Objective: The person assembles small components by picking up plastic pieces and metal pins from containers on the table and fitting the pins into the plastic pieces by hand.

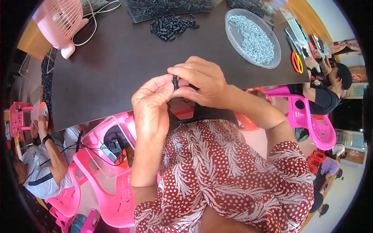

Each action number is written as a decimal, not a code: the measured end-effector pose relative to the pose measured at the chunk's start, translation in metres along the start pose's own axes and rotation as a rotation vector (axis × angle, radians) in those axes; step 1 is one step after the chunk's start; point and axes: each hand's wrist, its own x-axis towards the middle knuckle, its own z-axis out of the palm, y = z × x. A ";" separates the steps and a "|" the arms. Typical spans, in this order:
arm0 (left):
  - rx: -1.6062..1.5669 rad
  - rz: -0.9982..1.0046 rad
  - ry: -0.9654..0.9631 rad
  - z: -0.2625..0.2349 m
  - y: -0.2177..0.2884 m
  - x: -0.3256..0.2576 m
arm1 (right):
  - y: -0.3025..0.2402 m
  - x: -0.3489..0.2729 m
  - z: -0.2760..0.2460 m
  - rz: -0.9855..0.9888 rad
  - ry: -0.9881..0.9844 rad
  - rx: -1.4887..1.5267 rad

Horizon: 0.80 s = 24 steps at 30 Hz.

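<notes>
Head view: both hands are brought together just above the near edge of a dark brown table (116, 66). A small black cylindrical part (175, 82) is pinched between the thumb and forefinger of the left hand (153, 103), upright, at the point where the two hands meet. The right hand (202, 83) is curled over it from the other side, its fingertips pressed against the part and against the left thumb; what lies inside the right palm cannot be made out.

Ahead of the hands a broad bare stretch of tabletop is seen, reaching to a loose heap of black parts (171, 26) near the far edge. To the right, well apart from the hands, a clear round dish (233, 39) filled with small silvery pieces is set close to the table's right edge, and orange-handled scissors (297, 62) lie just beyond it at the corner. At the far left corner a pink desk fan (62, 19) is stood, with its white cord (93, 23) looped beside it. Below the near edge, a pink plastic chair (112, 186) is crowded against the left forearm.
</notes>
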 end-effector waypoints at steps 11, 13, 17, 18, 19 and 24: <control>0.157 0.216 0.128 0.001 -0.013 -0.001 | -0.009 0.006 -0.004 0.026 -0.173 -0.181; 0.228 0.272 0.131 -0.001 -0.015 0.001 | -0.011 0.008 -0.005 0.050 -0.202 -0.177; 0.228 0.227 0.082 0.006 -0.013 -0.003 | -0.006 0.003 -0.004 0.073 -0.140 -0.112; 0.240 0.237 0.071 0.008 -0.013 -0.004 | -0.006 0.004 -0.004 0.074 -0.141 -0.112; 0.252 0.246 0.060 0.009 -0.013 -0.004 | -0.008 0.007 -0.005 0.112 -0.120 -0.085; 0.292 0.295 0.043 0.007 -0.011 -0.004 | -0.015 0.016 -0.008 0.269 -0.066 0.046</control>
